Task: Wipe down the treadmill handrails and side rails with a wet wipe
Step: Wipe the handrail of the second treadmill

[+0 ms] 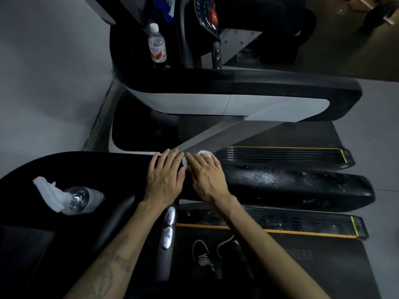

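Spray bottle (pixel 71 198) lying on console; water bottle (pixel 157 45) upright, seemingly in cupholder; shoe (pixel 204 257) below.

Both hands (pixel 165 180) on near handrail (pixel 291 186), wet wipe (pixel 204 154) under right hand (pixel 207 180), spray bottle (pixel 71 198) left

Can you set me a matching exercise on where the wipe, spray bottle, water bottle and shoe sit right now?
Things:
1. wet wipe
2. spray bottle
3. water bottle
4. shoe

Places:
A. standing upright in the far treadmill's holder
B. on the belt, below the arms
C. lying on its side on the near treadmill's black console, left of the hands
D. under the right hand on the near handrail

Pairs: 1-D, 2-C, 3-A, 4-B. The left hand lies flat beside the wipe.
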A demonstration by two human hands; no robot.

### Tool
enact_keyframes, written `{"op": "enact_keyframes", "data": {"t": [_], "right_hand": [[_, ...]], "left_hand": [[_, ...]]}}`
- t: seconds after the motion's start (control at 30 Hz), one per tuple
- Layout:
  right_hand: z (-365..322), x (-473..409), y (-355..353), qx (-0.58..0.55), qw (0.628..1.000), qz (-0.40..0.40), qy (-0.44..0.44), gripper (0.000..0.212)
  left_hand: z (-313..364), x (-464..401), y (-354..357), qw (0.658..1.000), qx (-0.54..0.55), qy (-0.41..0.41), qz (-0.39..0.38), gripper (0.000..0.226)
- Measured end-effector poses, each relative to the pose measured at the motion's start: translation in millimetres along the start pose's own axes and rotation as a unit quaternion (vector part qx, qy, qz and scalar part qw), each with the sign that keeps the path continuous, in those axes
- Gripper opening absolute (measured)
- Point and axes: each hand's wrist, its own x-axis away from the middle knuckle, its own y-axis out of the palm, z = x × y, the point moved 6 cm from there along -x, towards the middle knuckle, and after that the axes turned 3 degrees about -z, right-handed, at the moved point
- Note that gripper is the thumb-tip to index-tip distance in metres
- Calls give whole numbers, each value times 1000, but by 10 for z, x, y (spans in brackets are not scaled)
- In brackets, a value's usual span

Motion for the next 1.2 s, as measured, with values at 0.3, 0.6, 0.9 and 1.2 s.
{"op": "enact_keyframes", "data": {"t": [0.3, 0.6, 0.9, 1.2], "right_hand": [[259, -44, -174, 56, 992, -54, 98, 42], [144, -202, -127, -3, 993, -111, 42, 43], [265, 39, -250, 84, 990, -34, 112, 31], [339, -186, -187, 15, 990, -116, 80, 47]], "left_hand": [[-9, -4, -2, 1000, -6, 2, -14, 55], [-2, 3, -8, 1000, -6, 1, -8, 54], [7, -9, 4, 1000, -2, -14, 1, 53], [10, -4, 3, 1000, -3, -15, 6, 52]]}}
